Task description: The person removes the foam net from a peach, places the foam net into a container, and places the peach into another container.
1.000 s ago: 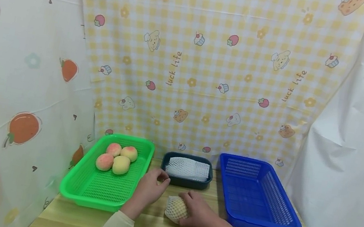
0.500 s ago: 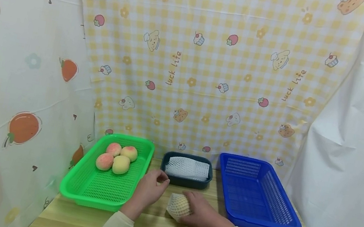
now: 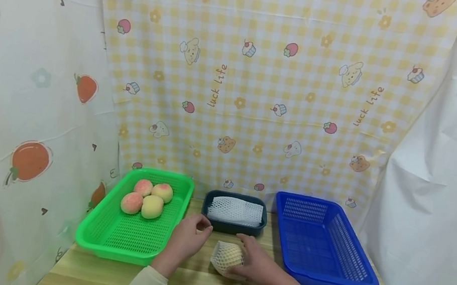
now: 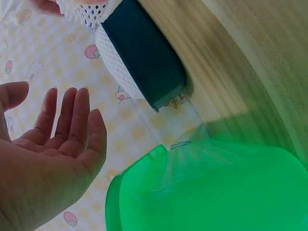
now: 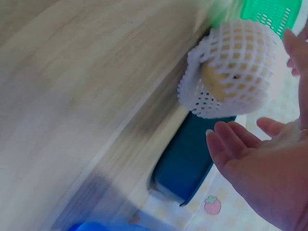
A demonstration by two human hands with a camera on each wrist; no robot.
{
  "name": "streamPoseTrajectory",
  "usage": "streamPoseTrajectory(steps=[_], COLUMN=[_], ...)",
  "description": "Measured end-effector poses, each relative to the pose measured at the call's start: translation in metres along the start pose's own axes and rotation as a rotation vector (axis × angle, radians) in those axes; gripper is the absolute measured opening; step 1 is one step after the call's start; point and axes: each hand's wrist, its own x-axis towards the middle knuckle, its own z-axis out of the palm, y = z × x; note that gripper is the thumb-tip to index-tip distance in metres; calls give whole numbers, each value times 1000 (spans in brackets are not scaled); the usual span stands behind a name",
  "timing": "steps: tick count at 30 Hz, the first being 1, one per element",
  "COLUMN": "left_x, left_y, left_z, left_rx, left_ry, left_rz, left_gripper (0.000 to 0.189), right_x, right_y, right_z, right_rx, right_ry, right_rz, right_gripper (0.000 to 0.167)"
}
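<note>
A peach in a white foam net sleeve (image 3: 228, 258) stands on the wooden table between my hands. In the right wrist view the peach (image 5: 243, 67) shows yellow through the mesh, and the net's loose end gapes to one side. My right hand (image 3: 259, 266) is just right of it, fingers parted and loosely bent. That hand (image 5: 262, 161) appears apart from the net, though thumb contact is hard to tell. To the left, my left hand (image 3: 190, 235) hovers by the green basket with nothing in it; its fingers (image 4: 72, 115) are relaxed.
A green basket (image 3: 124, 251) on the left contains several peaches (image 3: 152, 207). A small dark teal tray (image 3: 231, 228) at the back middle holds white foam nets (image 3: 236, 211). On the right stands a blue basket (image 3: 321, 279). Patterned cloth (image 3: 249, 156) hangs behind.
My right hand has loosened from the netted peach and drawn slightly right, its fingers spreading. The peach has shifted slightly right and stands on the table. My left hand has hardly moved.
</note>
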Motion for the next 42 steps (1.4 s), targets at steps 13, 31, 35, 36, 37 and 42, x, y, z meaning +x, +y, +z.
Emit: streamPoseTrajectory(steps=[13,31,35,36,37,42], left_x=[-3,-6,-5,-5,-5,-4], left_y=[1,0,-2,-2,-3,-5], left_z=[-2,-3,-4,-4,-4,-4], left_rx=[-12,-11,-13,-12,-12,-14], left_ry=[-9,-41,-39,-39,-37,-38], left_rz=[-15,-26,-27,-29,-25,-14], left_gripper=[7,10,10,9,9,11], right_x=[-21,-7,-2,-1,0,1], right_y=[6,12,12,13,13,10], right_z=[-6,37,43,43,44,43], right_rx=[202,421,398,399,403,456], right_ry=[118,36,42,45,48,47], right_rz=[74,137,106,102,101,122], right_gripper=[100,129,127,125,123,113])
